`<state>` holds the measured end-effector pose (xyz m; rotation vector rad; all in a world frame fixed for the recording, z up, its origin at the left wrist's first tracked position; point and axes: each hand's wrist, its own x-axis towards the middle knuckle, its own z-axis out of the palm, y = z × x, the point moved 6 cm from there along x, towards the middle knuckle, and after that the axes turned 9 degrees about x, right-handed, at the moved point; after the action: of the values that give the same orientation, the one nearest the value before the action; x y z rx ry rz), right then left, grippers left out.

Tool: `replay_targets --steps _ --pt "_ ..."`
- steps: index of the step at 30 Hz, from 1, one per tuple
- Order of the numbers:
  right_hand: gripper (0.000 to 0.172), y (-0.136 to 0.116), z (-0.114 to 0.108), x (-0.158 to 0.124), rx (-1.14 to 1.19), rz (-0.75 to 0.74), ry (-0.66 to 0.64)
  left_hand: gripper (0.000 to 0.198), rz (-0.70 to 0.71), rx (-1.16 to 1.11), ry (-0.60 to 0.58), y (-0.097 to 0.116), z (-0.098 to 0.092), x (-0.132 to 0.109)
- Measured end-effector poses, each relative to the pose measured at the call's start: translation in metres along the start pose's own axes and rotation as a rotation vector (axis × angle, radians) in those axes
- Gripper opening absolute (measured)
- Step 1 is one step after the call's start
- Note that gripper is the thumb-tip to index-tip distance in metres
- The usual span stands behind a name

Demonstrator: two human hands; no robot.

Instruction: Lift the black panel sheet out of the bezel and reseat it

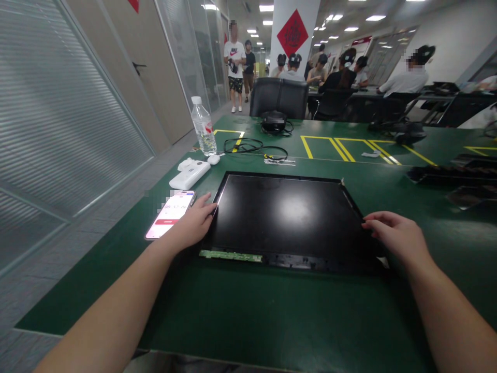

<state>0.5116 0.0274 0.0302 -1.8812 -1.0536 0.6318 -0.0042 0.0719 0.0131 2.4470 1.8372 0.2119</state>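
Note:
A black display panel (279, 215) lies flat on the green table in front of me, screen up, with a glare patch in its middle. Along its near edge runs a narrow green circuit board (231, 256). My left hand (198, 220) rests at the panel's left edge, fingers stretched out and touching the rim. At the right edge, my right hand (396, 233) pinches the rim between thumb and fingers; the exact contact is partly hidden. A lit smartphone (171, 215) showing a timer lies just beside my left hand.
A white power bank (190, 175) and a water bottle (203, 127) stand beyond the phone. Black cable (248, 146) loops behind the panel. Dark flat parts (450, 173) lie at the right on the table (272, 311). A black chair (278, 98) and several people are farther back.

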Motion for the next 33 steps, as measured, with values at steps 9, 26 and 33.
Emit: replay_targets --steps 9,26,33 --pt "0.019 0.0064 -0.0007 0.0033 0.024 -0.017 0.046 0.057 0.013 -0.021 0.015 0.0057 -0.0004 0.0013" --pt "0.021 0.007 -0.0001 0.0036 0.005 -0.003 0.025 0.056 -0.002 -0.034 0.018 0.0046 -0.0032 0.0008" --pt "0.021 0.0025 -0.0046 0.0028 0.004 -0.051 0.005 0.058 -0.001 -0.034 0.036 -0.0032 -0.002 -0.0002"
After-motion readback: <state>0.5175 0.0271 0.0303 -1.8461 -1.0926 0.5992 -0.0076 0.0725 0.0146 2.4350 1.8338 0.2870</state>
